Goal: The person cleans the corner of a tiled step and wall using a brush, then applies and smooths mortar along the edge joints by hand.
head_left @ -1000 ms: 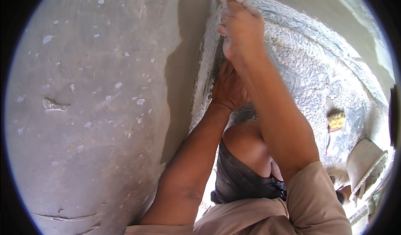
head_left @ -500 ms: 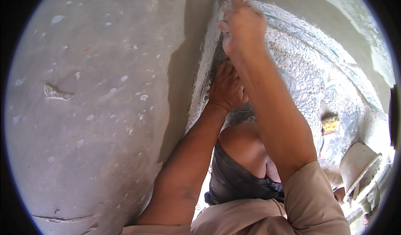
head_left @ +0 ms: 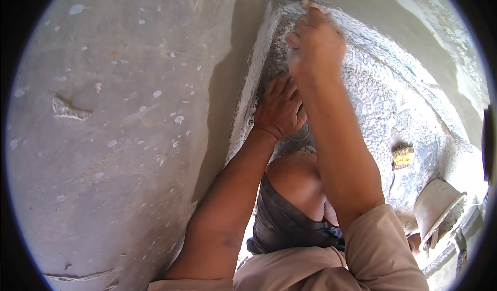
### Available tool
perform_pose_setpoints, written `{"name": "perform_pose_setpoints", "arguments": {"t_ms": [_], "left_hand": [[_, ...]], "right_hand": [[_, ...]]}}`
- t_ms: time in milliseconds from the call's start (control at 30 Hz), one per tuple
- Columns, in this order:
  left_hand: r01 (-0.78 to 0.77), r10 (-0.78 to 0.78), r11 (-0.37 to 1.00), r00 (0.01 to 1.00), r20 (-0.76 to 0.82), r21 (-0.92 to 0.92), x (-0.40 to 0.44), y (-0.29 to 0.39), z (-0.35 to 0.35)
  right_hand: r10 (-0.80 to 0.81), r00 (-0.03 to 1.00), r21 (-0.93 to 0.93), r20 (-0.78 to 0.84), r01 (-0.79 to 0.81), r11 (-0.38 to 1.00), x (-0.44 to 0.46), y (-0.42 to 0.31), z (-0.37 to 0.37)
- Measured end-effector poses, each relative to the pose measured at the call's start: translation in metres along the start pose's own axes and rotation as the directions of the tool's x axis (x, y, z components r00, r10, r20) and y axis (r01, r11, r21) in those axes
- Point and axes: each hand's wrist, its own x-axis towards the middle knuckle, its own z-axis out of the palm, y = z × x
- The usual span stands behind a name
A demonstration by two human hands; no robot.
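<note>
My right hand [head_left: 318, 42] is over the rough floor strip near the corner, a little out from the wall. Its fingers are curled together and slightly blurred; whatever they may hold is hidden. My left hand [head_left: 278, 106] lies lower, close to the foot of the wall, with its fingers stretched forward and held flat. Grainy, whitish floor [head_left: 362, 81] spreads around both hands. A smooth grey wall [head_left: 129, 136] with pale splashes rises along the left, and a darker damp band borders the corner.
At right lie a brush with yellowish bristles [head_left: 403, 156] and a mortar-caked basin [head_left: 437, 205], tilted on its side. A second plastered wall [head_left: 414, 22] curves along the top right. My bent knee [head_left: 296, 180] is below my hands.
My right hand has shifted right and slightly back toward me, away from the corner. My left hand stays in nearly the same place. The view has shifted slightly.
</note>
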Motion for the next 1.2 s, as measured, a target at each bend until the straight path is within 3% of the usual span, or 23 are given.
{"name": "perform_pose_setpoints", "arguments": {"t_ms": [100,200,300,367,500,900,1033,1133,1200], "left_hand": [[-0.023,0.024,1.0,0.999,-0.033,0.009,0.001,0.001,-0.002],[-0.014,0.015,0.999,1.0,-0.023,0.048,0.0,0.0,0.0],[0.026,-0.028,0.999,0.996,0.083,0.027,0.0,-0.001,-0.002],[-0.003,0.003,1.0,1.0,0.003,0.001,0.0,0.0,-0.003],[0.031,-0.031,0.999,0.998,0.057,-0.011,0.0,0.005,-0.008],[-0.021,0.021,1.0,0.999,-0.03,0.019,0.001,0.003,-0.008],[0.021,-0.02,1.0,0.999,0.037,-0.022,0.002,0.005,-0.011],[0.025,-0.024,0.999,0.999,0.023,-0.039,0.0,0.004,-0.009],[-0.01,0.009,1.0,1.0,-0.012,-0.006,0.0,0.003,-0.007]], "right_hand": [[-0.026,0.996,-0.11,-0.082,0.017,0.994,-0.008,-0.003,-0.005],[0.035,0.999,-0.121,-0.036,-0.039,0.992,-0.01,0.004,0.006],[0.026,0.999,-0.162,-0.018,-0.029,0.986,-0.003,0.009,0.015],[0.035,0.999,-0.138,-0.042,-0.04,0.99,-0.001,0.004,0.016],[0.023,0.999,-0.136,-0.044,-0.028,0.99,-0.004,-0.006,0.01],[-0.036,0.997,-0.121,-0.07,0.027,0.992,-0.008,-0.016,-0.01],[0.007,0.998,-0.2,-0.057,-0.018,0.98,-0.006,-0.005,0.004],[0.062,0.997,-0.102,-0.044,-0.067,0.993,-0.004,-0.004,0.007],[-0.017,0.997,-0.11,-0.081,0.008,0.994,-0.007,-0.009,0.002]]}}
